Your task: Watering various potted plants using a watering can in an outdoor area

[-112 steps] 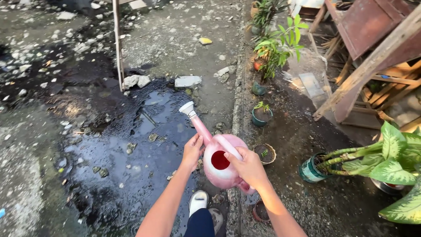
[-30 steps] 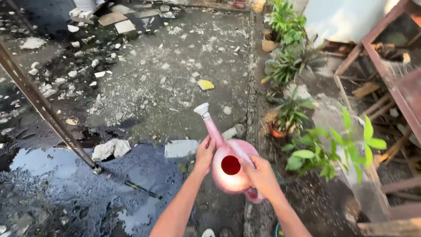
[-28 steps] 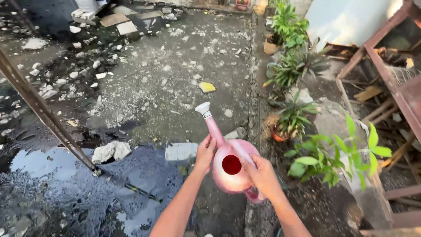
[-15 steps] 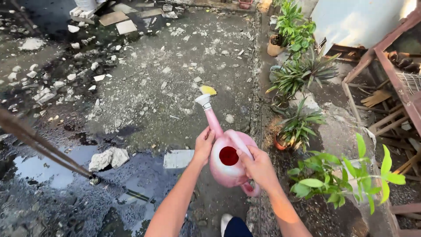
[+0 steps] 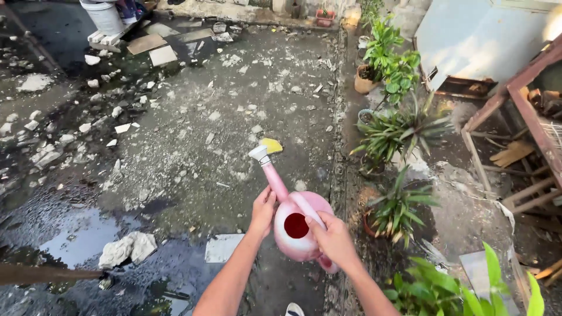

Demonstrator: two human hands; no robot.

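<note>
A pink watering can (image 5: 291,235) with a long spout and white rose head is held over rough concrete ground. My right hand (image 5: 332,239) grips its handle across the top. Against the base of the spout rests my left hand (image 5: 263,210), steadying the can. The spout points ahead toward a yellow scrap (image 5: 271,145) on the ground. The can's fill hole looks dark red inside.
Potted plants line the right edge: a spiky one (image 5: 398,212), a bushier one (image 5: 394,131), taller leafy ones (image 5: 386,58). Rusty metal frames (image 5: 515,117) stand far right. A puddle (image 5: 76,240), rubble chunks (image 5: 126,248), a flat tile (image 5: 222,247) and a white bucket (image 5: 105,14) lie left.
I have walked forward along the row of plants with the can in both hands. The puddle and rubble have slid back toward me, and the yellow scrap is now just beyond the spout.
</note>
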